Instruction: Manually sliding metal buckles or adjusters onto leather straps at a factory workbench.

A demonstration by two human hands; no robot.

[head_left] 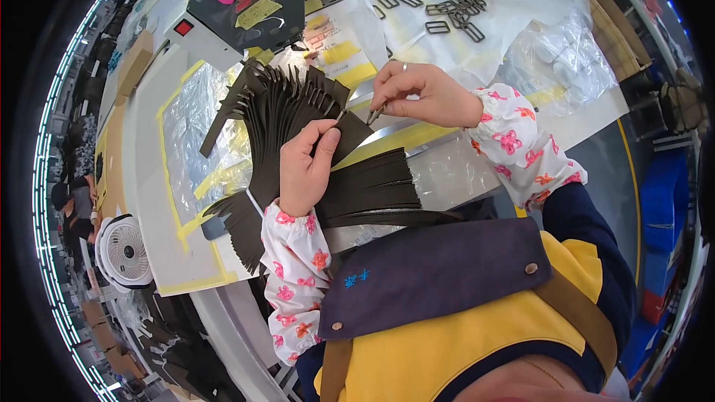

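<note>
A fanned bundle of dark webbing strips point(283, 115) lies across the table and over my lap. My left hand point(307, 167) rests on the bundle and pinches the end of one strip between thumb and fingers. My right hand point(421, 93) is closed, fingertips pinching a small dark metal buckle point(375, 113) just right of that strip's end. More rectangular dark buckles point(454, 9) lie loose on a clear plastic sheet at the far side of the table.
A sewing machine head point(242, 0) with a red button stands at the far left. Crumpled plastic bags point(566, 59) sit at the right. A small white fan point(123, 249) is at the lower left. Yellow tape marks the white tabletop point(149, 201).
</note>
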